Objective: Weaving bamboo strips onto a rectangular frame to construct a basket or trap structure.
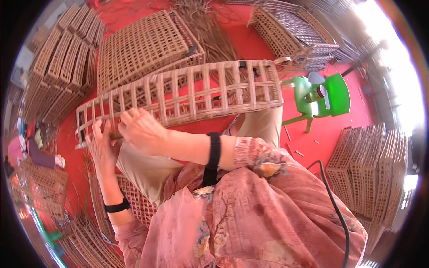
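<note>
A long, openwork wicker basket (192, 96) lies tilted across my knees, its woven slats light brown. At its left end my left hand (102, 145) grips the lower edge, thumb and fingers bent around the weave. Close beside it my right hand (143, 133) is closed against the same edge, with the fingers curled in. Whatever the right fingertips pinch is hidden behind the knuckles. Small dark pieces show on the basket near its far right corner and at its left end.
Stacked wicker baskets stand at the left (58, 67), behind the work (143, 49) and at the right (362, 169). Loose brown strips (208, 27) lie at the back. A green plastic stool (337, 96) holds a jar and small tools. A black cable (333, 201) hangs over my clothing. Another person (40, 154) sits far left.
</note>
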`<action>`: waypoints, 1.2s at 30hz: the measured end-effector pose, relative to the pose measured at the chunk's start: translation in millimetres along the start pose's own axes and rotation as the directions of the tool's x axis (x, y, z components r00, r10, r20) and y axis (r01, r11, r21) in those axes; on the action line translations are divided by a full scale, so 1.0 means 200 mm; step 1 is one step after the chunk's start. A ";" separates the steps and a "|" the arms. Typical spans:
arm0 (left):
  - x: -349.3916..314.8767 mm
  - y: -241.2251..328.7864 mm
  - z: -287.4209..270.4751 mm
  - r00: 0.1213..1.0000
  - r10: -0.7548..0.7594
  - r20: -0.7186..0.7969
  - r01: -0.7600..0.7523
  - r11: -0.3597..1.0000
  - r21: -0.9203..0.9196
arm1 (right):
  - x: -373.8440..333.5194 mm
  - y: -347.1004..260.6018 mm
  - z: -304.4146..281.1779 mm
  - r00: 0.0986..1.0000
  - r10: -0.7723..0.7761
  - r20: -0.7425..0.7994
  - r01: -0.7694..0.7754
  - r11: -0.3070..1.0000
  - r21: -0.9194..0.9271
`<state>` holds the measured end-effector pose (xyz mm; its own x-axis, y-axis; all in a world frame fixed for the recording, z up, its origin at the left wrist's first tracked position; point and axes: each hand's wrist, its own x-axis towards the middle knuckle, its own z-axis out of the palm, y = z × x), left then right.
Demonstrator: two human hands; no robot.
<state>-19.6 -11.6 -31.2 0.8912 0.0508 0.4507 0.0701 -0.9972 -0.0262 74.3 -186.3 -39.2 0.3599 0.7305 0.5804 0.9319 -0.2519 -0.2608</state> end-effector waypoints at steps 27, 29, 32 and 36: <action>0.24 0.33 -0.14 0.977 -0.201 -0.066 0.150 0.877 -0.457 | -0.91 0.60 -0.77 0.505 0.799 0.327 -0.467 -0.066 0.882; 0.34 0.61 -0.11 0.994 -0.094 -0.051 0.042 0.781 -0.624 | -0.88 0.61 -0.68 0.522 0.821 0.231 -0.331 -0.055 0.942; 0.49 0.90 -0.05 0.994 0.080 -0.077 -0.111 0.707 -0.698 | -0.83 0.65 -0.58 0.511 0.853 0.109 -0.151 -0.036 0.988; 0.58 1.12 0.00 0.987 0.161 -0.012 -0.133 0.764 -0.631 | -0.81 0.73 -0.52 0.652 0.752 -0.100 -0.149 0.255 0.955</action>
<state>98.8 -228.3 15.0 0.8852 -0.1116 0.4516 -0.3478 -0.8034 0.4832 157.2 -407.5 -90.0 0.9397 0.2234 0.2588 0.1420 0.4336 -0.8898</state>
